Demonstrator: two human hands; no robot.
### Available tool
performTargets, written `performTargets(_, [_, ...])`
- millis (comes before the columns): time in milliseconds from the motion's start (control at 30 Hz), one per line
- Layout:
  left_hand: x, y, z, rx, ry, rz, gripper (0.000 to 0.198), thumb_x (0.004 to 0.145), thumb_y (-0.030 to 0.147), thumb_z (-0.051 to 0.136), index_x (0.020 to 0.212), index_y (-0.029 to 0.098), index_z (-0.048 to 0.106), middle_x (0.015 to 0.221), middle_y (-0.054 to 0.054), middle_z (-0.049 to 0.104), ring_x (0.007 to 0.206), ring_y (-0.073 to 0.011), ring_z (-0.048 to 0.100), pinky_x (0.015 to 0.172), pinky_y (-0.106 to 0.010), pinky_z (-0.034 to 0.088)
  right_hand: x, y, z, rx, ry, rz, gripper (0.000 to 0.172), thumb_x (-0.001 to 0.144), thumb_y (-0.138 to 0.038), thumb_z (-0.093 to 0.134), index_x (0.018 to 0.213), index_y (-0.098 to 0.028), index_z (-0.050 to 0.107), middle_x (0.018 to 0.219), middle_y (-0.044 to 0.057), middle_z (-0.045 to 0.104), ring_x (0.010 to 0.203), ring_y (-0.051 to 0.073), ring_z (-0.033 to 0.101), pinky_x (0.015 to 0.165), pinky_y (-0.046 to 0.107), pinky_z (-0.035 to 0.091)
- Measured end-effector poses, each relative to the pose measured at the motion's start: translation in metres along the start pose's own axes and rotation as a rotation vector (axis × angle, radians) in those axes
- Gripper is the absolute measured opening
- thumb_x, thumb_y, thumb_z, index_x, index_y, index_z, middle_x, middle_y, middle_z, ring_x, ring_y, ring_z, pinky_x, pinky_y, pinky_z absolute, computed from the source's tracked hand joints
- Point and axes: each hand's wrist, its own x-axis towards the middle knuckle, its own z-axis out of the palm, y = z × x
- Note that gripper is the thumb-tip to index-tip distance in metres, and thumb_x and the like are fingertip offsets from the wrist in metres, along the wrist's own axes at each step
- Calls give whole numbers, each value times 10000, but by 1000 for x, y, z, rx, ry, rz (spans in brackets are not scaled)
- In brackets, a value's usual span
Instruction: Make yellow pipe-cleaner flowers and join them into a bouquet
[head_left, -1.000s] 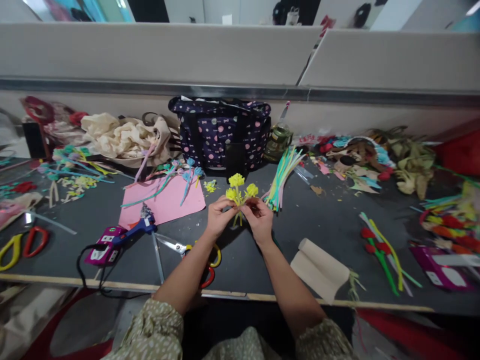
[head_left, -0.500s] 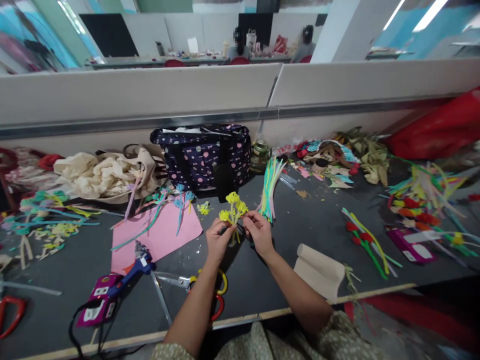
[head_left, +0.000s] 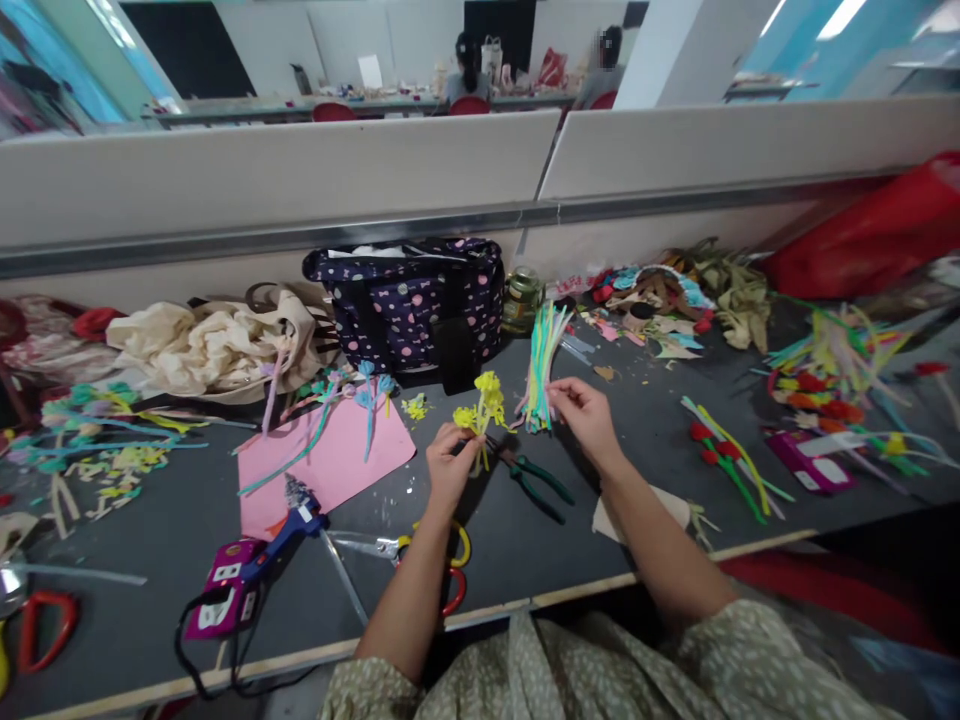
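Currently, left hand (head_left: pixel 448 470): closed around the stems of the yellow flower cluster (head_left: pixel 480 408), holding it upright just above the table (head_left: pixel 645 470), in front of the polka-dot bag (head_left: pixel 409 300).
Right hand (head_left: pixel 589 415): fingers curled and pinched at the near end of the pastel stick bundle (head_left: pixel 541 365); I cannot tell whether a strand is actually gripped.
Pastel stick bundle: lies fanned on the table just right of the bag, its far end near the glass jar (head_left: pixel 521 298).
Pliers (head_left: pixel 536 480): green-handled, flat on the table in front of the bag, between the 2 hands and close to the flower stems.
Risk 1: fuzzy strands probably cling together, so a tug on 1 could drag its neighbours and scatter the bundle.
Risk 2: with only 1 hand on the thin stems, the cluster could twist or splay and a bloom could work loose.
Risk 3: the right forearm crosses the beige roll (head_left: pixel 679 505), well in front of the bag at the table edge; a sweep could push it off.
Risk 4: the glue gun (head_left: pixel 255 575), front-left of the bag, trails a cord over the edge that an elbow might snag.
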Motion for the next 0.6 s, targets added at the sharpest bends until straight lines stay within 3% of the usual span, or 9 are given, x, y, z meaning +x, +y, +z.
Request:
performTargets(167, [1,-4,0,-27,12,3,230,761,330,696,614,180,603,657,-12,597,701,-155,544,709,-288,431,35,20,-19,-2,130,128,241,680,-366,686,780,-148,658,606,-22,575,473,87,427,417,211,339])
performTargets(300, [0,-7,2,-55,-8,11,228,757,322,698,612,175,600,673,-13,598,709,-153,558,713,-281,436,64,37,-19,11,195,262,186,764,-318,665,792,-137,633,657,-7,598,493,80,469,425,200,378])
performTargets(367, [-1,-8,4,-67,-28,18,222,756,312,699,613,173,601,678,-16,601,717,-154,564,717,-283,440,78,43,-15,10,205,343,190,844,-306,639,873,-119,638,760,20,636,567,94,545,503,219,462])
performTargets(433, [-1,-10,5,-75,-34,23,219,750,311,703,612,173,603,679,-17,601,716,-155,564,719,-288,446,91,47,-10,12,189,417,236,919,-321,597,1062,-135,613,992,49,652,791,145,638,684,308,555])
performTargets(500, [-1,-12,6,-81,-30,24,226,741,323,708,609,173,601,682,-18,602,712,-156,563,721,-294,451,101,51,-4,19,173,476,310,931,-333,582,1186,-156,578,1170,84,617,975,202,636,822,401,556])
performTargets(600, [-1,-15,6,-83,-39,17,244,741,342,708,609,170,595,687,-22,600,717,-155,563,720,-291,453,115,55,3,32,159,531,337,929,-333,585,1218,-161,565,1224,96,596,1033,222,622,865,430,543])
